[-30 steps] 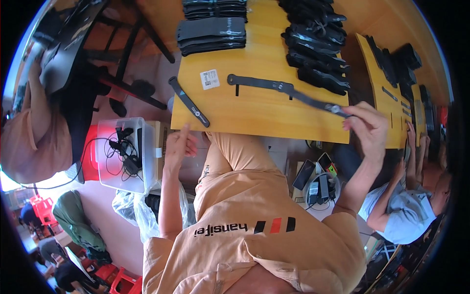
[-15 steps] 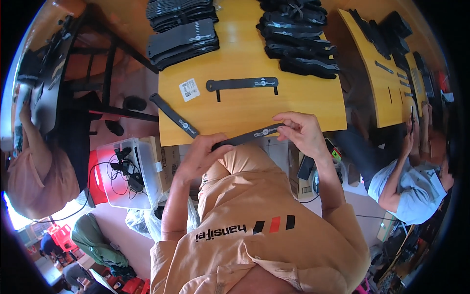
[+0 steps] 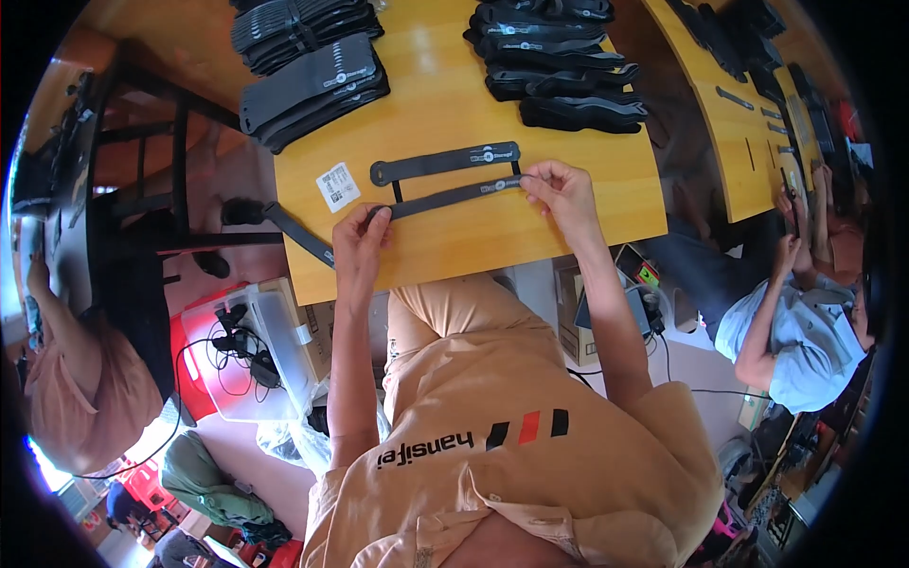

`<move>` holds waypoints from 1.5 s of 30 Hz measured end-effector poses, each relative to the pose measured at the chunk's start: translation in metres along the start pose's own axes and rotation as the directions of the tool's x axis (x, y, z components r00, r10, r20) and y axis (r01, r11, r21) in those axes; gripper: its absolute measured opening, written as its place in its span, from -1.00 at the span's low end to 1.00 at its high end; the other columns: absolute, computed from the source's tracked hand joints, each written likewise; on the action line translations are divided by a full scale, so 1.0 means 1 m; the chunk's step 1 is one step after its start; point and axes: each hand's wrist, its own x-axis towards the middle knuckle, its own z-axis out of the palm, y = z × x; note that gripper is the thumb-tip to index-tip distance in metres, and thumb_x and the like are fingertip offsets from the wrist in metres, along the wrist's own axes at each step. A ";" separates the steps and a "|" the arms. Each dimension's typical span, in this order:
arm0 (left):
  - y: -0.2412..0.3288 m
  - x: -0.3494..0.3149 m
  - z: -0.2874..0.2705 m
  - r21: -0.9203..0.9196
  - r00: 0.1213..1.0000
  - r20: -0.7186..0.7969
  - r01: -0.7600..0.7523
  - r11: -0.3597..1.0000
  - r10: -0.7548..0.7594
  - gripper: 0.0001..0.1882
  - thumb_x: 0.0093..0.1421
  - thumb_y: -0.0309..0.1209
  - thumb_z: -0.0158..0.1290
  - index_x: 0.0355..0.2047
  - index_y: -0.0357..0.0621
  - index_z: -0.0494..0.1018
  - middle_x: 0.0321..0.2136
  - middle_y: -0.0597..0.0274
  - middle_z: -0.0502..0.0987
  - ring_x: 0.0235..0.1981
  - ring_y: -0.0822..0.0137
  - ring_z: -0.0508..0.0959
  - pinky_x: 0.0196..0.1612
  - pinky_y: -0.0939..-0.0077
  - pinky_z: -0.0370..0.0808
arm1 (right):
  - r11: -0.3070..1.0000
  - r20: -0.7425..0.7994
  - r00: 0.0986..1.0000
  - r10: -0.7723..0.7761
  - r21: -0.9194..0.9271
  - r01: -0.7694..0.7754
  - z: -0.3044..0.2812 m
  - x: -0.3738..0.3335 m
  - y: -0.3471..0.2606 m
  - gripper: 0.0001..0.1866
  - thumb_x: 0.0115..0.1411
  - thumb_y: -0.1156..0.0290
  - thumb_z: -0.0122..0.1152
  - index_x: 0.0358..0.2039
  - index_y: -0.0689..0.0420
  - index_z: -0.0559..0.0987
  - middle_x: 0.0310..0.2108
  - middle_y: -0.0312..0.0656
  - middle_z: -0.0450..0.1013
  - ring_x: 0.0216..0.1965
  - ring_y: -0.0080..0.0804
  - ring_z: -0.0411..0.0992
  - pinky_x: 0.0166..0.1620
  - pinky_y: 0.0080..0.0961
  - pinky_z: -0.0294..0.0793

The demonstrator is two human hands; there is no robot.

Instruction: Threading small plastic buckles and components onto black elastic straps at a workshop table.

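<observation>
I'd keep the pull even, fingers near the tips, and the held strap (image 3: 450, 198) parallel to the lying strap (image 3: 445, 165). Grip: left hand (image 3: 364, 241) and right hand (image 3: 565, 201) pinch opposite ends, over the table (image 3: 530, 239); contact with it unclear. Held strap: slim, dark grey, nearly straight, pale print rightward.

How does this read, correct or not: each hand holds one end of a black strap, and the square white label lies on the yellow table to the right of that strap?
Not quite: the head view shows the square white label to the left of the black strap, near the left hand. The rest stands.
</observation>
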 end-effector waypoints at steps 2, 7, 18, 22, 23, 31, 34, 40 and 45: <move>0.001 0.008 0.003 0.033 1.000 -0.029 0.011 0.999 -0.010 -0.81 0.15 -0.39 0.04 -0.40 -0.33 0.47 -0.63 0.37 0.40 -0.61 0.56 0.33 -0.53 0.66 0.28 | 1.000 -0.016 1.000 -0.026 -0.015 0.025 0.003 0.010 -0.002 -0.93 0.05 0.55 0.21 -0.42 0.25 0.55 -0.62 -0.35 0.41 -0.62 -0.72 0.31 -0.58 -0.80 0.23; 0.001 0.025 0.007 0.313 0.984 -0.127 -0.077 0.947 0.122 -0.79 0.12 -0.40 0.06 -0.44 -0.36 0.46 -0.65 0.30 0.41 -0.63 0.52 0.32 -0.53 0.59 0.27 | 0.997 -0.031 0.998 -0.057 -0.048 0.055 0.005 0.026 0.005 -0.94 0.09 0.53 0.18 -0.39 0.21 0.55 -0.63 -0.43 0.37 -0.62 -0.79 0.25 -0.60 -0.84 0.16; -0.014 0.038 0.015 0.258 0.959 -0.225 -0.112 0.960 0.173 -0.83 0.08 -0.46 0.10 -0.37 -0.35 0.46 -0.60 0.27 0.47 -0.57 0.53 0.39 -0.43 0.66 0.36 | 0.975 -0.114 0.985 -0.130 -0.193 0.106 0.009 0.033 0.024 -0.88 0.04 0.62 0.14 -0.36 0.27 0.57 -0.60 -0.34 0.41 -0.60 -0.69 0.31 -0.53 -0.74 0.28; -0.015 0.040 0.016 0.244 0.961 -0.220 -0.113 0.963 0.168 -0.83 0.07 -0.46 0.11 -0.38 -0.35 0.46 -0.60 0.28 0.47 -0.57 0.54 0.39 -0.44 0.67 0.36 | 0.988 -0.163 0.985 -0.064 -0.146 0.040 0.011 0.033 0.022 -0.87 0.02 0.64 0.12 -0.37 0.27 0.56 -0.58 -0.32 0.42 -0.59 -0.70 0.31 -0.54 -0.74 0.29; -0.016 0.040 0.016 0.243 0.961 -0.220 -0.110 0.964 0.165 -0.83 0.07 -0.46 0.11 -0.38 -0.35 0.46 -0.60 0.28 0.47 -0.57 0.54 0.39 -0.44 0.67 0.36 | 0.988 -0.179 0.980 -0.091 -0.141 0.066 0.012 0.033 0.022 -0.88 0.01 0.65 0.11 -0.38 0.27 0.54 -0.58 -0.33 0.41 -0.60 -0.70 0.30 -0.53 -0.74 0.29; -0.015 0.041 0.016 0.262 0.964 -0.228 -0.074 0.962 0.136 -0.81 0.05 -0.44 0.13 -0.37 -0.34 0.48 -0.62 0.28 0.48 -0.59 0.53 0.39 -0.45 0.67 0.36 | 0.994 -0.244 0.964 -0.105 -0.030 0.101 0.019 0.032 0.020 -0.86 -0.05 0.68 0.10 -0.43 0.23 0.45 -0.62 -0.37 0.35 -0.63 -0.72 0.29 -0.64 -0.75 0.32; -0.014 0.041 0.017 0.300 0.961 -0.229 -0.082 0.951 0.155 -0.80 0.05 -0.43 0.13 -0.37 -0.34 0.48 -0.62 0.27 0.48 -0.60 0.52 0.39 -0.45 0.66 0.36 | 0.990 -0.250 0.959 -0.136 -0.065 0.123 0.019 0.032 0.020 -0.86 -0.05 0.69 0.09 -0.43 0.22 0.44 -0.63 -0.36 0.34 -0.63 -0.73 0.29 -0.69 -0.75 0.33; -0.012 0.042 0.017 0.331 0.961 -0.236 -0.059 0.942 0.143 -0.78 0.05 -0.40 0.13 -0.37 -0.33 0.49 -0.62 0.24 0.49 -0.60 0.50 0.40 -0.45 0.63 0.37 | 0.993 -0.269 0.956 -0.116 -0.066 0.102 0.020 0.033 0.021 -0.88 -0.03 0.69 0.07 -0.44 0.23 0.44 -0.63 -0.35 0.34 -0.64 -0.72 0.29 -0.68 -0.75 0.38; -0.013 0.042 0.017 0.341 0.958 -0.250 -0.046 0.939 0.138 -0.77 0.05 -0.39 0.13 -0.37 -0.33 0.49 -0.62 0.22 0.50 -0.60 0.48 0.42 -0.44 0.61 0.38 | 0.990 -0.281 0.951 -0.133 -0.090 0.112 0.021 0.033 0.020 -0.89 -0.03 0.71 0.07 -0.46 0.24 0.43 -0.64 -0.34 0.33 -0.65 -0.71 0.29 -0.69 -0.73 0.37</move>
